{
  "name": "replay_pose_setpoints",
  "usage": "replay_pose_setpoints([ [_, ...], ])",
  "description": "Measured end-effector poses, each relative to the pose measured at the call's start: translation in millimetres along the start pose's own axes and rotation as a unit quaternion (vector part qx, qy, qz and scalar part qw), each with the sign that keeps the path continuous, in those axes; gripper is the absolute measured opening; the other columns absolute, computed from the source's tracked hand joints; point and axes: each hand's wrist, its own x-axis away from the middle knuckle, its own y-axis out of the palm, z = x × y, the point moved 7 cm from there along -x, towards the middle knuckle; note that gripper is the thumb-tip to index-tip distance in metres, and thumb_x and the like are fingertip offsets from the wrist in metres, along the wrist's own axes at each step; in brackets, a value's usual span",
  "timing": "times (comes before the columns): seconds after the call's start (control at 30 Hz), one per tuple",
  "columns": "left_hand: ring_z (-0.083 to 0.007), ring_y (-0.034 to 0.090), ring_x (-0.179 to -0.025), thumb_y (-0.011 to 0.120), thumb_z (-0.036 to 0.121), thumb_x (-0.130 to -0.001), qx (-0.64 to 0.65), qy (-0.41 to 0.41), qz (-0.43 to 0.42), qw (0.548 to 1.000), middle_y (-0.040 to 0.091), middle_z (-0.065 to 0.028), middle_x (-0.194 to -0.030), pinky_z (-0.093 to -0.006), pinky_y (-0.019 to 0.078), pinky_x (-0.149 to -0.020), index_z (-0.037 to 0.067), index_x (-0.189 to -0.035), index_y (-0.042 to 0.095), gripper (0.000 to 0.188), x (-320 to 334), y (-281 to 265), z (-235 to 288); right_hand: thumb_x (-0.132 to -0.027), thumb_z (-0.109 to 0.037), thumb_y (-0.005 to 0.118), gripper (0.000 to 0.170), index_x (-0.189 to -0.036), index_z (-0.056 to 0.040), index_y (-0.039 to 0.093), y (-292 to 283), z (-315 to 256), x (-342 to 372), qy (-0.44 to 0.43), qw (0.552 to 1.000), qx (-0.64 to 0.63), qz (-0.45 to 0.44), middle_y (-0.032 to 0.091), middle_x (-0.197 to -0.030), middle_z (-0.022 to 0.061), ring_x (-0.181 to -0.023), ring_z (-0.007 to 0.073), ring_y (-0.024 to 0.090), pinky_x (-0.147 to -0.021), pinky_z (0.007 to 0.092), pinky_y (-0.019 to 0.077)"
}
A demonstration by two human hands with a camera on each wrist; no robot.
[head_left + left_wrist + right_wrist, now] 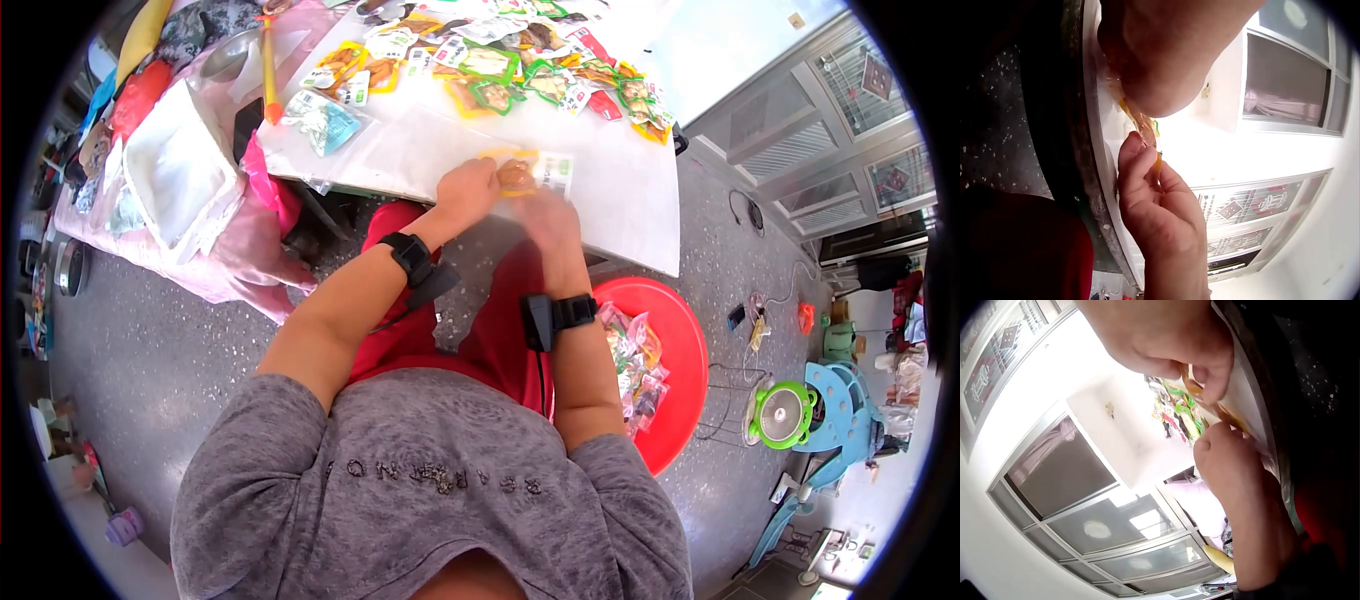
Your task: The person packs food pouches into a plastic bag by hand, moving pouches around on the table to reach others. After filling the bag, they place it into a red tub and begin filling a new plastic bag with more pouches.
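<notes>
Both hands hold one yellow-edged snack packet (516, 177) with brown food inside and a white label at its right end. It is held over the near edge of the white table (620, 215). My left hand (468, 193) grips the packet's left side with curled fingers; in the right wrist view the left hand (1229, 456) looks like a loose fist at the packet's edge. The right hand (548, 220), blurred in the head view, pinches the other end. Thumb and fingers of that right hand (1163, 209) close on the packet in the left wrist view.
Many snack packets (490, 62) lie spread along the table's far side. A blue-and-clear packet (322, 122) is at the left. Beside my right leg stands a red tub (685, 370) with packets inside. A white-lined basket (185, 170) rests on pink cloth at the left.
</notes>
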Motion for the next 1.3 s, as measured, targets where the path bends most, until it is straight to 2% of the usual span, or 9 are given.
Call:
replay_pose_setpoints([
  [0.17,-0.0308,0.052,-0.069,0.044,0.016,-0.074,-0.005,0.017,0.001,1.0,0.053,-0.0128,-0.071,-0.0404,0.0414,-0.06,0.006,-0.073,0.049,0.011,5.0,-5.9,-1.2,-0.079,-0.013,0.048,0.024,-0.101,-0.0043,0.045,13.8,-15.0,31.6,0.184,0.983,0.007,0.003,0.055,-0.09,0.0111,-0.071,0.0226,0.056,-0.058,0.0299,0.047],
  [0.3,-0.0311,0.052,-0.069,0.044,0.016,-0.074,-0.021,0.01,-0.024,0.999,0.052,-0.0131,-0.071,-0.0406,0.0416,-0.059,0.006,-0.074,0.049,0.011,5.7,-3.7,3.6,-0.079,-0.012,0.046,0.023,-0.101,-0.0044,0.044,9.7,-37.9,26.1,0.056,0.956,0.287,0.005,0.054,-0.091,0.011,-0.074,0.0226,0.056,-0.058,0.0317,0.0475],
  [0.53,-0.0322,0.052,-0.069,0.046,0.013,-0.071,0.052,0.055,0.04,0.996,0.053,-0.0138,-0.074,-0.0412,0.0419,-0.061,0.006,-0.076,0.051,0.009,2.2,-19.7,22.0,-0.066,-0.013,0.059,0.016,-0.076,-0.0023,0.054,40.8,-31.2,12.6,-0.16,0.935,0.316,0.013,0.055,-0.072,0.0143,-0.063,0.0274,0.053,-0.056,0.0333,0.0426],
  [0.6,-0.0328,0.051,-0.071,0.046,0.011,-0.07,0.033,0.063,0.044,0.996,0.053,-0.014,-0.075,-0.0411,0.0417,-0.062,0.006,-0.076,0.051,0.01,1.9,-16.2,18.7,-0.067,-0.014,0.057,0.015,-0.076,-0.0023,0.055,82.7,-26.2,22.5,-0.297,0.638,0.704,-0.099,0.055,-0.074,0.0167,-0.064,0.0298,0.053,-0.057,0.0345,0.0426],
  [0.73,-0.0335,0.05,-0.073,0.046,0.01,-0.068,-0.008,0.095,0.056,0.994,0.052,-0.0144,-0.076,-0.041,0.0411,-0.064,0.004,-0.074,0.05,0.009,1.8,-19.0,11.1,-0.073,-0.013,0.046,0.018,-0.08,-0.0003,0.057,45.2,-4.8,0.8,0.034,0.986,0.159,0.021,0.057,-0.075,0.0132,-0.063,0.0201,0.056,-0.051,0.0314,0.0432],
  [0.87,-0.0312,0.051,-0.071,0.05,0.011,-0.065,-0.013,0.135,0.095,0.986,0.051,-0.0124,-0.07,-0.0413,0.0409,-0.06,0.004,-0.07,0.05,0.009,4.8,-23.4,12.6,-0.071,-0.01,0.05,0.012,-0.072,0.001,0.053,49.0,-32.1,-1.9,-0.031,0.864,0.501,0.04,0.053,-0.062,0.0075,-0.053,0.0138,0.051,-0.043,0.0242,0.0393],
  [0.97,-0.0324,0.052,-0.07,0.048,0.012,-0.068,-0.01,0.024,0.006,1.0,0.052,-0.0136,-0.072,-0.0428,0.0413,-0.059,0.004,-0.072,0.05,0.009,5.7,-21.9,11.3,-0.07,-0.012,0.051,0.014,-0.07,0.0012,0.053,53.8,-22.6,-0.3,0.065,0.938,0.34,0.015,0.051,-0.059,0.0056,-0.053,0.0134,0.049,-0.045,0.0246,0.0381],
  [1.07,-0.034,0.052,-0.068,0.045,0.017,-0.074,0.014,0.023,0.014,1.0,0.053,-0.0148,-0.074,-0.0431,0.0413,-0.058,0.007,-0.075,0.049,0.01,4.3,-18.0,5.8,-0.069,-0.011,0.051,0.012,-0.063,-0.0002,0.051,54.3,-8.5,-19.4,-0.055,0.953,0.296,0.043,0.05,-0.058,0.0046,-0.05,0.0128,0.047,-0.045,0.0256,0.0369],
  [1.3,-0.0334,0.052,-0.07,0.045,0.019,-0.073,0.009,-0.005,-0.008,1.0,0.053,-0.015,-0.07,-0.042,0.0413,-0.061,0.006,-0.077,0.05,0.014,-7.3,-20.1,-19.3,-0.074,-0.012,0.047,0.02,-0.087,0.0014,0.055,93.5,-16.5,-15.1,-0.008,0.861,0.506,-0.052,0.056,-0.085,0.0173,-0.079,0.0273,0.054,-0.07,0.0334,0.042],
])
